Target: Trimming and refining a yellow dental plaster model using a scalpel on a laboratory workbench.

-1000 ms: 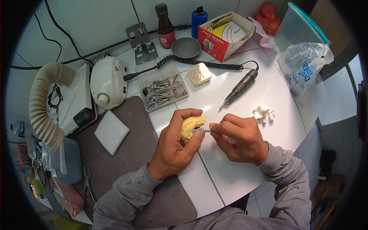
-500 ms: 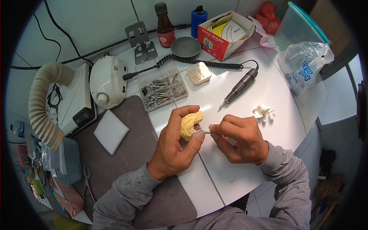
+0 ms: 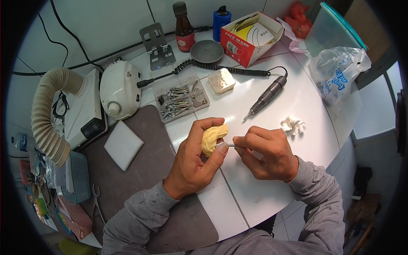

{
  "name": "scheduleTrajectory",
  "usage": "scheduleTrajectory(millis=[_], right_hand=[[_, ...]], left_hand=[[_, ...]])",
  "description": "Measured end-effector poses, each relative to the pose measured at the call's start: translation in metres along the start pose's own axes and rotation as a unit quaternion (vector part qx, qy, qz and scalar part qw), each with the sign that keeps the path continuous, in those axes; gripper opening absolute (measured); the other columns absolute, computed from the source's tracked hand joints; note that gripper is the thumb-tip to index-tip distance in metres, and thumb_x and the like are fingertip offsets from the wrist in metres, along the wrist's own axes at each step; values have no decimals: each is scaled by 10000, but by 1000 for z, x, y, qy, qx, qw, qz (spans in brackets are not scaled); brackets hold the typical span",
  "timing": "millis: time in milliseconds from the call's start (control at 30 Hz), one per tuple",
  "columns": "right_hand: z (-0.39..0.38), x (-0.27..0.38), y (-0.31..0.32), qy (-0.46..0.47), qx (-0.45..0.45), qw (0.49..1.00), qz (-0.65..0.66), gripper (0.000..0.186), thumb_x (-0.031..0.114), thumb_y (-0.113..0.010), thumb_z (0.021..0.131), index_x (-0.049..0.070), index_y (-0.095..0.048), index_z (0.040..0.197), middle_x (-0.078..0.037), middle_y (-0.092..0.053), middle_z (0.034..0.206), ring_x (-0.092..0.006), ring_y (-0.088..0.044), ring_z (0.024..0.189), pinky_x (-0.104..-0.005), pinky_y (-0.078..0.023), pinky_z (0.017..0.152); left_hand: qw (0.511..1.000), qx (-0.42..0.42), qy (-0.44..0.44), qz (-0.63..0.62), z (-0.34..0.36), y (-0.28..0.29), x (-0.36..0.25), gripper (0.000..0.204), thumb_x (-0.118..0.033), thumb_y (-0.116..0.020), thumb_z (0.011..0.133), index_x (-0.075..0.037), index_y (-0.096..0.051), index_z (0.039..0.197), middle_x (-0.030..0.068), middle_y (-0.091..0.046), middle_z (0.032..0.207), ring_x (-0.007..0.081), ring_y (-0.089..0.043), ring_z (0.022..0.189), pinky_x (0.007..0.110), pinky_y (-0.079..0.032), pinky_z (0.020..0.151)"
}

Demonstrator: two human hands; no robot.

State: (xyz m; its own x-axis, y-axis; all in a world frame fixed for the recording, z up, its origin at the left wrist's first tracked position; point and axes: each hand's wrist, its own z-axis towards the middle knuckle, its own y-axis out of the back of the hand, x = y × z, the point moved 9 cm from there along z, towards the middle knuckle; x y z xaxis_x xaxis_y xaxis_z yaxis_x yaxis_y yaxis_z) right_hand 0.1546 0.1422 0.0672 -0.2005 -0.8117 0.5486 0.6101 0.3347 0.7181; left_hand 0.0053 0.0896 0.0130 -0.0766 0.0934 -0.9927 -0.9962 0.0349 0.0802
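Observation:
My left hand (image 3: 192,165) is wrapped round a pale yellow, curved and ridged piece (image 3: 210,139), which looks like a dental cast. Its index finger curls over the far side and the thumb lies along the near side. From the right, my right hand (image 3: 268,156) pinches a thin tool with a ridged grey metal handle (image 3: 231,144). The tool's tip points at the yellow piece beside my left thumb; whether it touches is too small to tell. Both hands are above the white table, near the edge of the dark mat.
A rotary handpiece (image 3: 265,97) lies beyond my right hand, near crumpled tissue (image 3: 293,125). Behind the hands sit a box of burs (image 3: 180,100) and a small clear box (image 3: 221,80). A white pad (image 3: 123,145) and pliers (image 3: 97,204) rest on the dark mat (image 3: 148,182).
The yellow piece has tilted slightly to the right in my left hand. The right hand and its tool have barely shifted against it.

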Motion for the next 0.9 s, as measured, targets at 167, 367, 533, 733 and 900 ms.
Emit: scheduleTrajectory(millis=[167,367,533,733,900], right_hand=[[1,1,0,4,-7,1000,-11,303,-73,-793,825,-8,-751,1118,-105,-689,812,-250,-682,585,-354,-512,514],[3,-1,4,14,-36,999,-4,269,-69,-791,868,-3,-733,1122,-107,-694,830,-234,-699,609,-345,-521,524],[2,-3,10,-1,-82,997,2,199,5,-794,913,52,-714,1089,-92,-698,879,-279,-724,661,-388,-553,570],[4,-4,6,-11,-65,998,-23,158,20,-792,946,37,-717,1084,-106,-728,895,-284,-766,723,-373,-583,611],[-1,2,19,19,-134,990,-27,150,10,-795,949,15,-712,1073,-118,-755,932,-272,-772,729,-358,-589,622]], left_hand=[[1000,-1,23,4,1,2,2,461,-60,-628,1115,-10,-458,1541,77,-657,1250,95,-666,1066,257,-571,926],[999,-41,-4,0,3,2,2,508,-95,-678,1088,-1,-465,1540,96,-675,1201,117,-666,1039,279,-564,903],[997,-59,-22,-43,3,5,2,626,-139,-739,1049,10,-432,1573,103,-677,1143,152,-663,1033,307,-557,903],[996,-63,-57,-27,1,5,-2,642,-149,-719,1066,10,-392,1595,84,-662,1106,153,-655,986,309,-556,887],[998,-31,-52,27,4,3,3,538,-139,-605,1153,-18,-356,1614,75,-636,1184,129,-648,1083,280,-556,947]])
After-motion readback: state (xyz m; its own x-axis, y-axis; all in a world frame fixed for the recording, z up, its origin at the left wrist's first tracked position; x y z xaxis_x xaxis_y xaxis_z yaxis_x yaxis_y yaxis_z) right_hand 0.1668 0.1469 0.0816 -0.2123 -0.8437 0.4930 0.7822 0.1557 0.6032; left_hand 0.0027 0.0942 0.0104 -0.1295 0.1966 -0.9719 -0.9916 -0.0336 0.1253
